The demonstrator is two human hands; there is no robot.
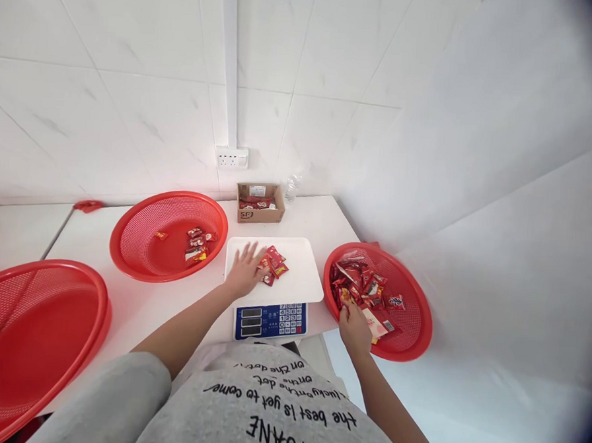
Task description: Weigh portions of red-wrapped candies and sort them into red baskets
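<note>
A white weighing scale (300,281) with a blue keypad front stands on the table before me. A few red snack packets (275,263) lie on its tray. My left hand (245,270) lies flat on the tray with fingers spread, touching those packets. My right hand (354,325) is at the near rim of a red mesh basket (414,333) on the right, fingers pinched on a red packet (345,297) from the pile of several packets (365,284) inside.
A second red basket (140,253) at the left of the scale holds a few packets (198,243). A third red basket (0,365) sits at the near left. A small cardboard box (260,203) and a clear bottle (291,187) stand by the tiled wall, under a socket (232,157).
</note>
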